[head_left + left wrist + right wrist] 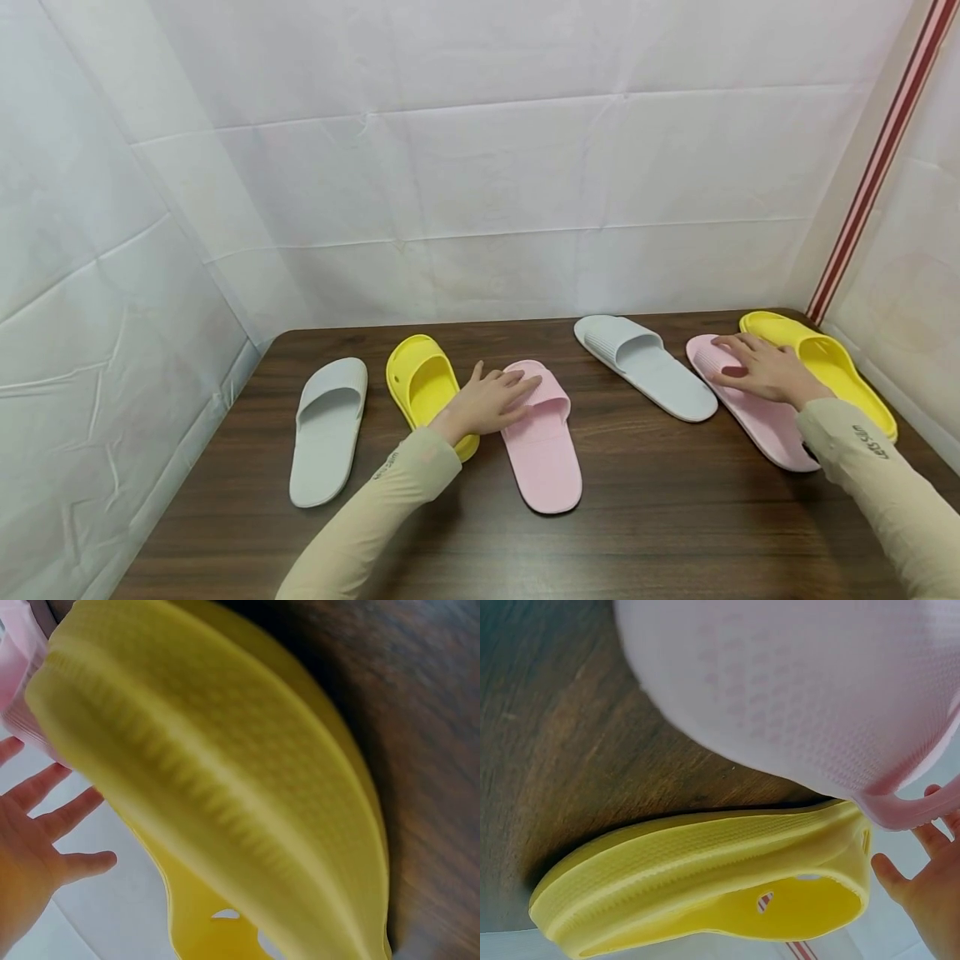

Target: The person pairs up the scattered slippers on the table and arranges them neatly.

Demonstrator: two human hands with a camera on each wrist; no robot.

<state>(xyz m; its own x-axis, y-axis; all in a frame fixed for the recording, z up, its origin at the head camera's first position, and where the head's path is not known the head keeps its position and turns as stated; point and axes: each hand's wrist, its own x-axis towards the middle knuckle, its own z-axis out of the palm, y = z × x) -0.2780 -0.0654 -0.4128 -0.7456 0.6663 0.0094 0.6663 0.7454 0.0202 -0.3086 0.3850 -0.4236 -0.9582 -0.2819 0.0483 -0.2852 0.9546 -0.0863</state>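
Observation:
In the head view my left hand (486,403) is over the strap of a pink slipper (550,471), its fingers spread. The wrist crosses above a yellow slipper (412,364), hiding part of it; that slipper fills much of the left wrist view. On the right side, my right hand (772,372) hovers at the strap of a second pink slipper (772,427), fingers apart. Close beside it lies another yellow slipper (831,367). Whether either hand's fingertips touch the straps, I cannot tell.
A light grey slipper (327,450) lies at the left of the dark wooden table (637,525). Its match, another grey slipper (667,385), lies angled between the two pink ones. White cloth (480,183) hangs behind the table and along its sides.

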